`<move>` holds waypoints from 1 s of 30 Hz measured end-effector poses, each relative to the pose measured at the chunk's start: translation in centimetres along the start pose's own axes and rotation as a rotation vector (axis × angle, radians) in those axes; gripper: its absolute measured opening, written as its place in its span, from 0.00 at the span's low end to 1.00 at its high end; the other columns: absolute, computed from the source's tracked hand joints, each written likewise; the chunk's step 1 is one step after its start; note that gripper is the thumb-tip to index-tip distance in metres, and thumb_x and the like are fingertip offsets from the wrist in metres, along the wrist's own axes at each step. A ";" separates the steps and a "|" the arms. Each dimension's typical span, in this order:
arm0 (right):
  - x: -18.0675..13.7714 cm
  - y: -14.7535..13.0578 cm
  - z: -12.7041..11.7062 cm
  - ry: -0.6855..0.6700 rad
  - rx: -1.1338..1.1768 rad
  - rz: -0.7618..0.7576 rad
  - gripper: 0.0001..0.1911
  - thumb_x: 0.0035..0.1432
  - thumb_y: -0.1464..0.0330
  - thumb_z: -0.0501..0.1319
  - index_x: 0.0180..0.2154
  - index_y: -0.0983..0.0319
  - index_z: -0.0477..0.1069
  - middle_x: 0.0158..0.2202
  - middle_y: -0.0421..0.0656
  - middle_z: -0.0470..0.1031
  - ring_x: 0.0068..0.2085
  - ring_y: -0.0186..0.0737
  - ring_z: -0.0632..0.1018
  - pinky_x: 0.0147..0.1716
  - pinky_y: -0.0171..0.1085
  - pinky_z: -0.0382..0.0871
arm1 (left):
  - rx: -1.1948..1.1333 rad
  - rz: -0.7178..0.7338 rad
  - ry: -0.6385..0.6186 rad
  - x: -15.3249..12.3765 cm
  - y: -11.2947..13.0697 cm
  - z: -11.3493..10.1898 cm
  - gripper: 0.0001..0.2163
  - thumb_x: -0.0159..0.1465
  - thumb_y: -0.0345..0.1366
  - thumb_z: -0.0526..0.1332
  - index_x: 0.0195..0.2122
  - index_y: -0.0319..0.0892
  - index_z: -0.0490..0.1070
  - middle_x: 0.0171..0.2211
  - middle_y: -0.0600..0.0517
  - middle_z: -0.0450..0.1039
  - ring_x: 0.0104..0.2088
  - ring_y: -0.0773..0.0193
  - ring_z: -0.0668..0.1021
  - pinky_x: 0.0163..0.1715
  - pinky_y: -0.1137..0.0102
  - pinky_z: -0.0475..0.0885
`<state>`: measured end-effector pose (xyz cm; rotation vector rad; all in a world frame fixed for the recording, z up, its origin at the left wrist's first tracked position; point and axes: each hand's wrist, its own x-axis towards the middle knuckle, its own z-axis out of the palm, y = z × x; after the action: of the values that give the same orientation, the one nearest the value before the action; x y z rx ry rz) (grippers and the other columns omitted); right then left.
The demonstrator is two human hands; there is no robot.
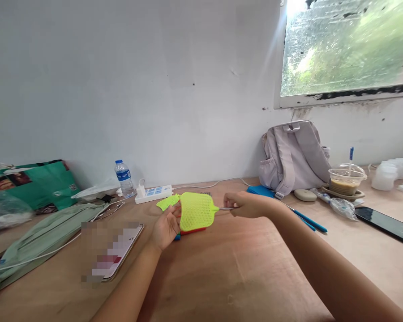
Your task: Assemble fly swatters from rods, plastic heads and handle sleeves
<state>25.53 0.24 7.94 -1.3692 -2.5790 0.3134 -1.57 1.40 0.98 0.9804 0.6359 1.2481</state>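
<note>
Centrally, toward the table's [221,273] far edge, one neon-yellow mesh swatter [195,210] is held in two hands: the left hand [166,226] clasps its left edge, and the right hand [246,205] pinches its thin handle [226,208]. A second yellow mesh piece [168,202] lies just behind. The red and blue edges [193,231] beneath are mostly hidden. Bare wood lies open toward the front edge.

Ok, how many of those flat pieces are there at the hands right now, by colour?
Yellow-green: 2, the held head and the spare head behind it.
Red: 1, the red piece under the held head.
Blue: 1, the blue sliver by the left hand.
Total: 4.
</note>
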 end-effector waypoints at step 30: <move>4.0 5.2 7.7 0.240 -0.145 0.432 0.14 0.54 0.72 0.51 0.44 0.61 0.64 0.42 0.47 0.70 0.40 0.41 0.73 0.32 0.33 0.61 | 1.412 0.484 0.227 1.5 -2.6 -2.1 0.07 0.50 0.27 0.53 0.25 0.43 0.69 0.29 0.52 0.67 0.36 0.59 0.70 0.39 0.65 0.64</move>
<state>25.31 5.68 -0.55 -1.8861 -2.1332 0.0199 -1.69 3.33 -2.11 2.2546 1.6130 1.2483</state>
